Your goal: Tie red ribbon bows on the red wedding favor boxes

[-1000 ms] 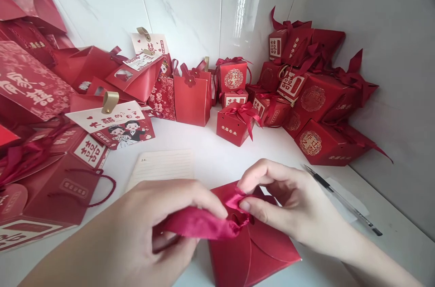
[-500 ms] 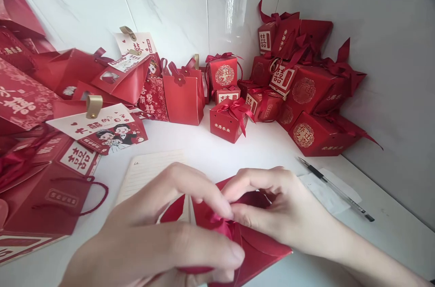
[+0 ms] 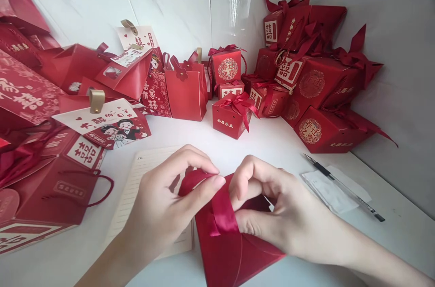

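Observation:
A red gift box with curved flaps sits low in the middle of the head view. Across its top runs a shiny crimson ribbon. My left hand is closed, pinching one part of this ribbon between thumb and forefinger, just above the box's left side. Against the box's right side, my right hand has its fingers curled and its thumb pressed on the ribbon near the loop. The tips of the right fingers are partly hidden behind the ribbon.
A lined notepad lies partly under my left arm. To the right, a black pen rests over a small clear packet. Finished-looking red boxes are stacked at the back right; more boxes and bags crowd the left.
My left hand has drawn back and up to the left, uncovering the box top and stretching the ribbon out. The right hand stays at the ribbon, its forefinger now more bent.

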`<state>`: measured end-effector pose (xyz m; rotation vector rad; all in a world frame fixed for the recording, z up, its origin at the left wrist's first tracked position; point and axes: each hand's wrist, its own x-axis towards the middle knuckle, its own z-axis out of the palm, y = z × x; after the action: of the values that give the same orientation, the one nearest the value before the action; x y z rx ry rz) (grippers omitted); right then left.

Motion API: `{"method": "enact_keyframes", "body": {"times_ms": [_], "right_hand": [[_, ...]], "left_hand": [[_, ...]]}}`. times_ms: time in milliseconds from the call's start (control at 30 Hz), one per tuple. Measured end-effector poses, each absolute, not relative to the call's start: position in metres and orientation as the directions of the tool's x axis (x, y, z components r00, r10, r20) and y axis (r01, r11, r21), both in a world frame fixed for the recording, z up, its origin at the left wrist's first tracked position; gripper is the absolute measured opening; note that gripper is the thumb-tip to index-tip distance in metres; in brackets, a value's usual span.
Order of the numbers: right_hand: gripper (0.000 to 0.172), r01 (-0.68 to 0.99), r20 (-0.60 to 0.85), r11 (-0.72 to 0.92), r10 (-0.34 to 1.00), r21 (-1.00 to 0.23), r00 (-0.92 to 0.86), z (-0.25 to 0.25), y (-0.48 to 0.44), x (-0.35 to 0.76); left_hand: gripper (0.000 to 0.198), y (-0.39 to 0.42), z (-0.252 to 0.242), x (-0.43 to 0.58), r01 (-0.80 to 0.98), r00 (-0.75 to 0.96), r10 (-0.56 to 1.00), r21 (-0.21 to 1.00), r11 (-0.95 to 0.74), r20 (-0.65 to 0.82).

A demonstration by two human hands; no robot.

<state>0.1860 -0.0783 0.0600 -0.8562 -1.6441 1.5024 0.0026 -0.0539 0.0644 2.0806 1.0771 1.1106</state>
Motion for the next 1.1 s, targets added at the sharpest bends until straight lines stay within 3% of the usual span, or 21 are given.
{"method": "enact_keyframes", "body": {"times_ms": [133,267,400,600,900,1100], "right_hand": [[0.022,-0.003,0.070,0.079,0.871,-0.997,-0.485,0.058,-0.078,0.186],[0.021,0.039,0.083,0.113,0.885,-0.993,-0.458,0.057,-0.077,0.187],[0.020,0.069,0.165,0.211,0.898,-0.975,-0.409,0.060,-0.077,0.188],[0.015,0.192,0.249,0.352,0.875,-0.916,-0.416,0.064,-0.079,0.192],[0.015,0.265,0.293,0.410,0.874,-0.873,-0.388,0.063,-0.080,0.193],[0.016,0.278,0.298,0.416,0.875,-0.866,-0.381,0.063,-0.079,0.193]], "left_hand": [[0.007,-0.052,0.058,0.004,0.452,0.308,0.883,0.763,-0.463,0.354],[0.011,-0.050,0.057,0.002,0.404,0.407,0.859,0.783,-0.473,0.310],[0.008,-0.049,0.062,-0.002,0.380,0.531,0.803,0.771,-0.511,0.271],[0.009,-0.049,0.065,-0.006,0.337,0.567,0.767,0.766,-0.547,0.299],[0.009,-0.051,0.067,-0.010,0.387,0.620,0.748,0.736,-0.555,0.238],[0.008,-0.055,0.075,-0.010,0.295,0.710,0.673,0.780,-0.551,0.207]]}}
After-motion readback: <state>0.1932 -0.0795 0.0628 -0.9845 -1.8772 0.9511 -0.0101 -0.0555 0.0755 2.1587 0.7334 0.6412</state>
